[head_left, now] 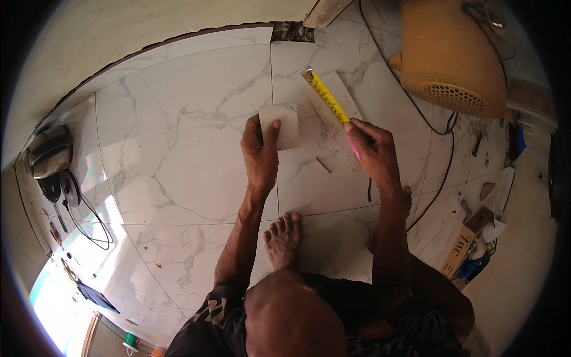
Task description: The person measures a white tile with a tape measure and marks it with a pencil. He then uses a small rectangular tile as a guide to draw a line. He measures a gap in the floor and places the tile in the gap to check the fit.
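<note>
My left hand [260, 152] pinches a small, nearly square piece of pale tile [288, 126] between thumb and fingers, held above the floor. My right hand [376, 152] grips a tape measure, its yellow blade [326, 96] drawn out toward the upper left, with the metal end hook to the right of and beyond the tile piece. A bit of pink shows under the right fingers; the rest of the tape's body is hidden. Beneath the blade, a pale tile strip [344, 89] lies on the marbled floor tiles [190, 160], beside thin slivers.
At the far wall, a dark gap [292, 32] interrupts the tile skirting. An orange tub-like object [452, 53] with a perforated face stands at far right, near a black cable [443, 184]. A black-and-grey device [50, 152] sits left; a brown carton [459, 250] lies right.
</note>
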### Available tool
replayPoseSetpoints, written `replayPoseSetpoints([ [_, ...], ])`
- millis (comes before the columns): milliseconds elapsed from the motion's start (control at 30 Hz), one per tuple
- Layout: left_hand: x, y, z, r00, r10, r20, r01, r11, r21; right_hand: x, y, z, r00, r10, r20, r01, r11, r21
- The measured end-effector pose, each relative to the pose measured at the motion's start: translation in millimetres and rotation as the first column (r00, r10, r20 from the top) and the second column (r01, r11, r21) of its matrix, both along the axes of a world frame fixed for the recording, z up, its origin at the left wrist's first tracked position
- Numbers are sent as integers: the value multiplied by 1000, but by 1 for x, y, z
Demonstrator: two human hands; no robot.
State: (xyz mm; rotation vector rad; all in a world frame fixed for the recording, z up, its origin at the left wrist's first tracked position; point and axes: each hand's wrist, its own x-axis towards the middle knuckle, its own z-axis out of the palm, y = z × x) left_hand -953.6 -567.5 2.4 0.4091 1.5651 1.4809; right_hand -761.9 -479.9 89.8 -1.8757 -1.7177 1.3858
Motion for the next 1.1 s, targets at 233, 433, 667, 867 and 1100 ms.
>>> replayPoseSetpoints([
  [233,-17,18,-1,974,-164,-159,149,984,-99,-2,56,2,958,140,249,-241,863,443],
  [433,-17,20,-9,959,-142,-247,123,988,-89,-18,116,-21,893,212,397,-431,655,620],
  [667,-14,15,-5,906,-193,-378,158,980,-121,-24,142,-42,874,249,417,-476,612,632],
  [867,-28,8,4,988,-149,-43,149,989,-22,-13,127,-31,904,245,351,-419,679,603],
  [1100,-36,25,6,930,-98,355,54,990,130,11,69,-5,944,207,257,-300,861,411],
])
